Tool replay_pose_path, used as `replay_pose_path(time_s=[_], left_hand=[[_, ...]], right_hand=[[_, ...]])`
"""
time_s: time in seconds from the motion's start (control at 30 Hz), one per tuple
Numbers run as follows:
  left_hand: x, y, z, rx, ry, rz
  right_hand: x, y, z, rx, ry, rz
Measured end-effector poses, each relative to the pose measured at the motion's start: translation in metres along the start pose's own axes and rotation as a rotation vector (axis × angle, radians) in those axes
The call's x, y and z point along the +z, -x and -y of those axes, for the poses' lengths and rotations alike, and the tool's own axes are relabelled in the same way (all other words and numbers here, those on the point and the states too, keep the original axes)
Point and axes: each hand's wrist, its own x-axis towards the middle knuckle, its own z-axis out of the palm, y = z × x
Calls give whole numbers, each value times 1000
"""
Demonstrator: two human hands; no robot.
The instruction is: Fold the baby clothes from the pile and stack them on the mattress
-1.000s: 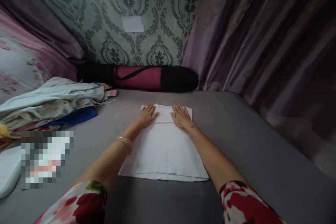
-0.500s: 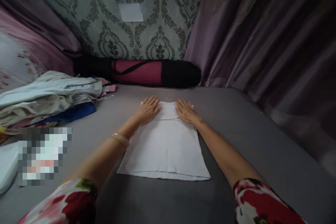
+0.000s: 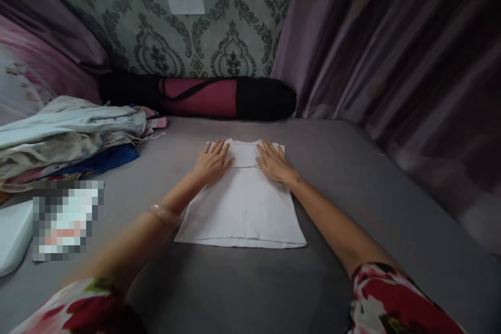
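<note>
A white garment (image 3: 242,203) lies flat on the grey sheet (image 3: 250,287), wider at its near edge than at the far one. Across its far end runs a folded-over band. My left hand (image 3: 213,163) rests palm down on the left side of that band, fingers spread and pointing away from me. On the right side of the band, my right hand (image 3: 274,159) lies flat in the same way. Neither hand grips the cloth.
A heap of clothes (image 3: 78,133) lies at the left, with a white object (image 3: 13,237) and a pixelated item (image 3: 68,222) nearer me. Against the patterned wall rests a long black and dark-pink bag (image 3: 203,96). Purple curtains (image 3: 332,52) hang at the right.
Both hands have slid slightly toward me over the garment, the left also outward, showing more of its far edge. The view has tilted down a little.
</note>
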Motion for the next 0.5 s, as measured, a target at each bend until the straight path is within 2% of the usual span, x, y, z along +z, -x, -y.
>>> replay_pose_path(time_s=[0.17,0.27,0.4,0.5], left_hand=[[15,22,15,-50,107,129],[11,28,15,-31,79,102],[-1,55,4,149,66,17],[0,82,5,190,121,92]], right_hand=[[11,20,9,24,-30,2],[9,28,9,-23,-34,4],[5,58,8,-128,-29,16],[5,86,6,-166,-31,50]])
